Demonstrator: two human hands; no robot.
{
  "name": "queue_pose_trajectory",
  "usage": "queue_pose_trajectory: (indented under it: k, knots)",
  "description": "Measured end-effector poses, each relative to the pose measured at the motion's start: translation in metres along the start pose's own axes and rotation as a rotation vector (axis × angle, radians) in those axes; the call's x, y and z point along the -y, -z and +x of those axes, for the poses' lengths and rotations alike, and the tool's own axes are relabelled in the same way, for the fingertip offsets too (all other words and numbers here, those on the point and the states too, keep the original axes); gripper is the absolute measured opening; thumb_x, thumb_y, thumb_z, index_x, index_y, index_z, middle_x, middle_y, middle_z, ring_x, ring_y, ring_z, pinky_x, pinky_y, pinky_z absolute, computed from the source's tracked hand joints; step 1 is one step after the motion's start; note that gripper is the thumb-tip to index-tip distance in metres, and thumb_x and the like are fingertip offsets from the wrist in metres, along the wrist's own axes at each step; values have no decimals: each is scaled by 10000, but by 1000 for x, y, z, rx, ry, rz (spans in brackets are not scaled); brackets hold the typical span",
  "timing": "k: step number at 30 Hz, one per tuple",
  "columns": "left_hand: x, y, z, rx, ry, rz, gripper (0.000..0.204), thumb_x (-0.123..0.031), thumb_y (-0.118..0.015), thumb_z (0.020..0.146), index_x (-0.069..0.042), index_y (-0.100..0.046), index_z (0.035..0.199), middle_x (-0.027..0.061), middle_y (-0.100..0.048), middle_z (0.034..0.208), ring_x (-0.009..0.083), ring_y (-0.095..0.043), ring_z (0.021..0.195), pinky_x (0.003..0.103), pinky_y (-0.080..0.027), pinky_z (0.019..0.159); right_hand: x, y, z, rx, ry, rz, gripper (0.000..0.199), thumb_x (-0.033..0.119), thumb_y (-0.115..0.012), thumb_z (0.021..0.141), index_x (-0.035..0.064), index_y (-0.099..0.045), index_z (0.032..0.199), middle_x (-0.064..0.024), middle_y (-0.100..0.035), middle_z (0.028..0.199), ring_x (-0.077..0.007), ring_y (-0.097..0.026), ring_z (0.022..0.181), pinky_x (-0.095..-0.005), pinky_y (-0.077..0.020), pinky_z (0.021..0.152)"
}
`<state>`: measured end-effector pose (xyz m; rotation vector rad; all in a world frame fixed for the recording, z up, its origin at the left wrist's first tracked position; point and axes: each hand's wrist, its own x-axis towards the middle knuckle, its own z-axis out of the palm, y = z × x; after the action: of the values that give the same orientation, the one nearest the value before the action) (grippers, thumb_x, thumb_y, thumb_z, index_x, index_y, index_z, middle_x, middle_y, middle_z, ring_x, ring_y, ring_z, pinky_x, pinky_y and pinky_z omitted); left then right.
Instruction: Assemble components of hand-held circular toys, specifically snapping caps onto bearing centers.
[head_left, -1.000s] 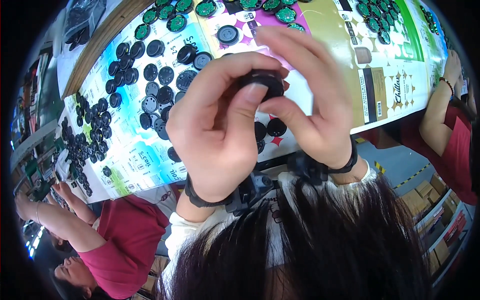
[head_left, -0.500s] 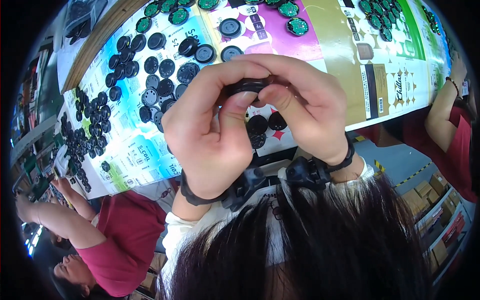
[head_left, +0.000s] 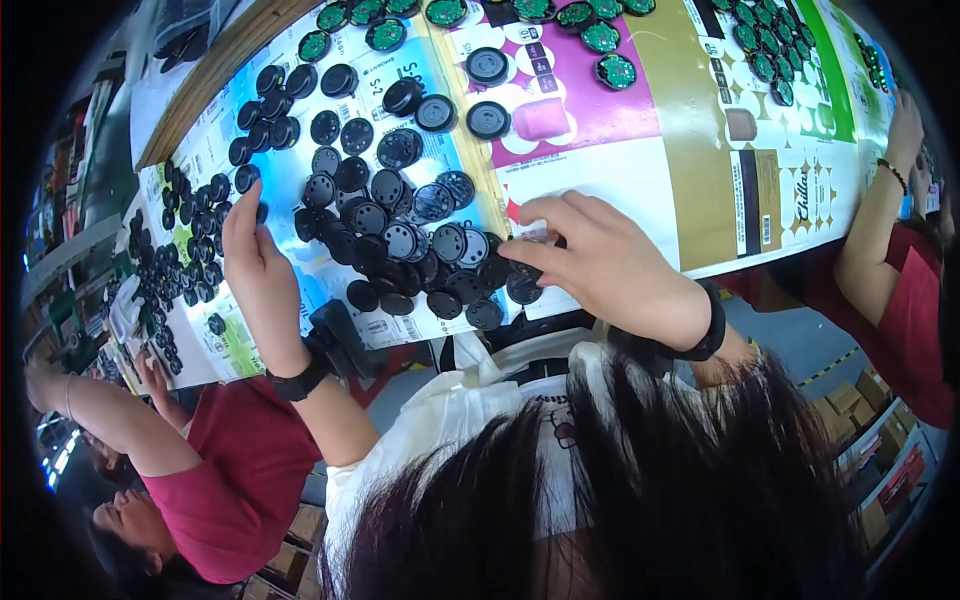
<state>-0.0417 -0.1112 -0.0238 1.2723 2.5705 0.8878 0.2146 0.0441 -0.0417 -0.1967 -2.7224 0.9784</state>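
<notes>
My left hand [head_left: 262, 290] is stretched out at the left, fingers extended, its fingertips at a round black cap [head_left: 246, 178] on the edge of a cluster. Part of another black piece shows beside its thumb. My right hand [head_left: 625, 275] reaches in from the right over the near edge of a pile of flat black discs with small holes [head_left: 400, 240]. Its thumb and forefinger are apart, the thumb tip touching or just above the discs. A black disc [head_left: 523, 288] lies below that thumb. I see nothing held in either hand.
Printed cardboard sheets [head_left: 600, 185] cover the table. Larger black rings [head_left: 488, 120] and green circuit boards in round black housings [head_left: 616, 71] lie farther back. A wooden strip [head_left: 225, 70] borders the left. Co-workers in red shirts [head_left: 235, 480] are on both sides.
My hands were together in front of me, pressing a round black piece between the fingers. They have parted, left hand to the left cap cluster, right hand down to the disc pile.
</notes>
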Motion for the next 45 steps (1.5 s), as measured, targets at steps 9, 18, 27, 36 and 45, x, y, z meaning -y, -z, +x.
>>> queue_pose_trajectory:
  k: [9, 18, 27, 36, 45]
  knots:
    - [-2, -15, 2, 7, -195, 464, 414, 16, -450, 780, -44, -405, 1187, 200, -346, 1242, 327, -422, 1082, 367, -385, 846, -6, 1, 12, 46, 21, -92, 382, 11, -549, 652, 68, -526, 1029, -80, -484, 975, -222, -505, 810, -287, -447, 657]
    - [-73, -59, 102, 2, -96, 422, 236, -238, -631, 687, -22, -595, 775, 126, -596, 743, 301, -566, 737, 381, -453, 618, -2, 5, 22, -41, -32, -111, 354, -15, -560, 657, 44, -539, 1005, -95, -540, 899, -237, -535, 767, -295, -453, 671]
    - [-81, -71, 101, -108, -318, 147, 211, -179, -636, 668, -16, -575, 786, 155, -585, 725, 290, -577, 697, 374, -453, 595, 2, 43, 32, -362, -181, 285, 169, -66, -544, 714, -65, -564, 882, -113, -544, 817, -182, -561, 647, -257, -449, 597]
    - [-143, -12, 57, 650, -307, -367, 250, 39, -580, 699, 14, -537, 944, 51, -557, 652, 67, -529, 563, 169, -422, 526, 11, 53, 48, -628, -266, 681, 185, -58, -579, 706, -30, -600, 887, -85, -568, 760, -124, -580, 617, -195, -471, 537]
    - [-147, -14, 35, 560, 25, -881, 240, 79, -512, 736, 69, -501, 975, 96, -575, 775, 115, -558, 596, 192, -446, 532, 12, 52, 47, -668, -117, 652, 173, -110, -521, 736, -112, -549, 907, -130, -530, 806, -153, -558, 645, -212, -459, 559]
